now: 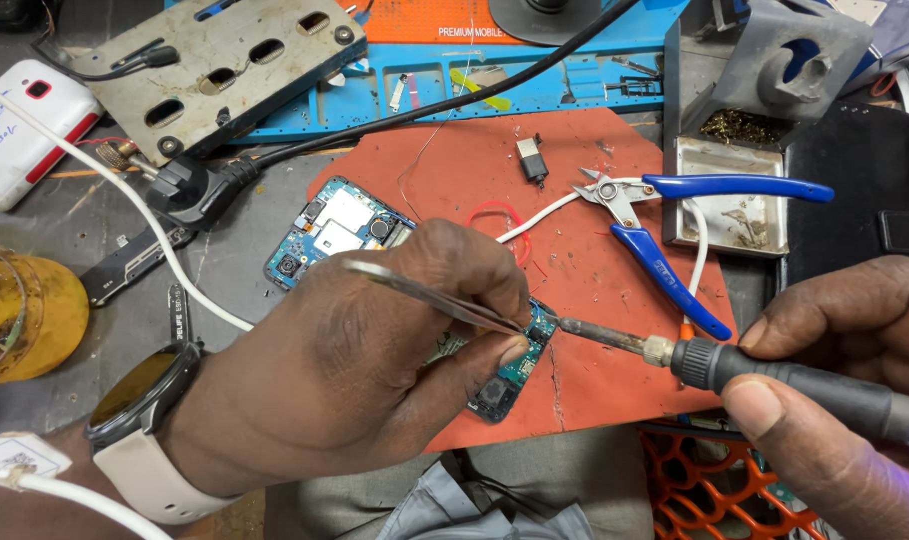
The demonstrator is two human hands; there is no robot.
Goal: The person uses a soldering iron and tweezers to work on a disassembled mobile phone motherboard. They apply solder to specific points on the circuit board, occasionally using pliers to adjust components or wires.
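On the red mat (594, 370), mid-counter, lies a small teal circuit board (519, 365), partly hidden under the left hand (374, 360). Left grip is pressed together, pinching steel tweezers (424, 293) w/ thumb and forefinger; the tips land on the board's upper edge. Right hand (834, 400), just right of the mat, has its grip closed round the dark handle of a soldering iron (694, 360), whose tip meets the board at the same spot as the tweezer tips.

Handling, as I judge it: board is light, stiff, thin and fragile, w/ tiny parts on its face. Best held by its bare edges, not across the components, and pinned gently or it'll skate on the mat. Iron's metal front end is prob. hot, so take it by the handle only. Tweezers are springy and slick; they need steady squeeze.

Above-left of the mat sits a second, bigger blue board (334, 225). Blue-handled cutters (664, 215) lie across the mat's upper right, over a white cable (564, 208).

Labels etc.: white box w/ red trim (19, 130) far left of the mat, handwriting on its face. Orange strip w/ white print (434, 20) above the mat, on a blue tray (534, 90). Amber jar (24, 315) left of the mat; no label visible.
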